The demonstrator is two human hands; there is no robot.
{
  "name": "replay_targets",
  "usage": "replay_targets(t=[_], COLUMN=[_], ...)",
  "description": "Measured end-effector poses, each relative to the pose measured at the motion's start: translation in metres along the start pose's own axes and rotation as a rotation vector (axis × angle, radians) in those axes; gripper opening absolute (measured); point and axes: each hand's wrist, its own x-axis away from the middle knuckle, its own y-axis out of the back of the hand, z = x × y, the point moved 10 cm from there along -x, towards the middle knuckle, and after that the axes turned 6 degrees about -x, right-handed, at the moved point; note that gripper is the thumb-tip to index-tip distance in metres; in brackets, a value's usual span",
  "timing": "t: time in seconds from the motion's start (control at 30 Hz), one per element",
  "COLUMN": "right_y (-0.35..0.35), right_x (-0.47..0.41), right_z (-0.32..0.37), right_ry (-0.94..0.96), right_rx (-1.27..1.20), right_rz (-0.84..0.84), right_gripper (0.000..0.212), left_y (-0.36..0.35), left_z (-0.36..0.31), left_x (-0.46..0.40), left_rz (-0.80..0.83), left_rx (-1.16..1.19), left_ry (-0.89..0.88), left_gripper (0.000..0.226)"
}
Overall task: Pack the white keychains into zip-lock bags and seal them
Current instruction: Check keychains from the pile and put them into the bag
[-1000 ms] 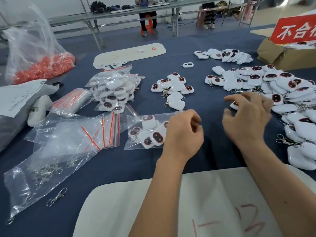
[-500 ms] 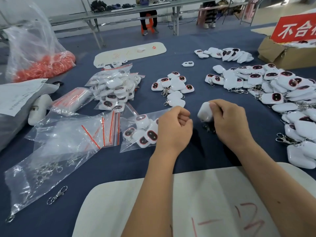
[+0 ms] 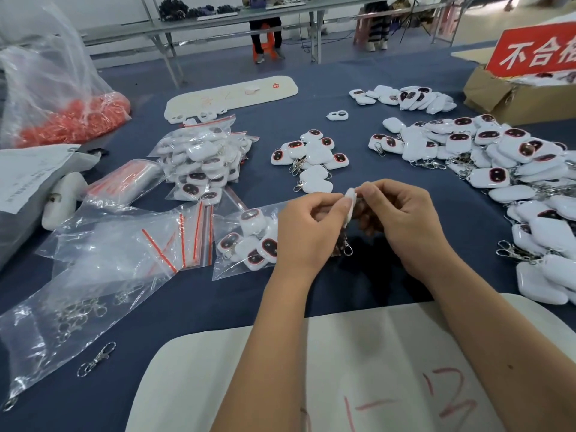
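Note:
My right hand (image 3: pixel 405 226) pinches a white keychain (image 3: pixel 351 203) edge-on above the blue table, its metal clasp (image 3: pixel 348 250) dangling below. My left hand (image 3: pixel 307 232) has curled fingers at the keychain's left side and touches it. Just left of that hand lies an unsealed zip-lock bag (image 3: pixel 246 244) holding several white keychains. A large heap of loose keychains (image 3: pixel 505 169) spreads on the right, and a smaller cluster (image 3: pixel 311 157) lies ahead of my hands. Filled, sealed bags (image 3: pixel 202 160) are stacked at centre left.
Empty zip-lock bags (image 3: pixel 131 244) with red strips lie left. A bag of metal clasps (image 3: pixel 68 316) and a loose clasp (image 3: pixel 96 360) sit near left. A white board (image 3: pixel 343 378) lies at the front edge. A cardboard box (image 3: pixel 511 98) with red sign stands far right.
My right hand picked a keychain from the right heap and carried it left to my left hand. Both hands now meet at it above the table.

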Motion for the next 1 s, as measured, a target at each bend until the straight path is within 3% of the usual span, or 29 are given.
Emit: replay_targets(t=[0.2, 0.43, 0.7, 0.93, 1.0], right_y=[-0.003, -0.001, -0.006, -0.006, -0.004], right_x=[0.0, 0.001, 0.001, 0.001, 0.001], right_z=[0.001, -0.002, -0.001, -0.002, 0.001], right_ry=[0.041, -0.012, -0.02, -0.018, 0.004], right_rx=[0.039, -0.002, 0.01, 0.014, 0.026], right_rz=[0.024, 0.009, 0.047, 0.057, 0.042], right_gripper=[0.012, 0.013, 0.017, 0.009, 0.01], left_y=[-0.003, -0.014, -0.014, -0.012, -0.012], left_z=[0.009, 0.03, 0.03, 0.021, 0.015], left_x=[0.0, 0.0, 0.001, 0.001, 0.001], left_rz=[0.057, 0.076, 0.053, 0.046, 0.056], left_rx=[-0.001, 0.31, 0.378, 0.207, 0.135], left_ry=[0.058, 0.269, 0.265, 0.163, 0.092], left_gripper=[0.028, 0.025, 0.024, 0.038, 0.032])
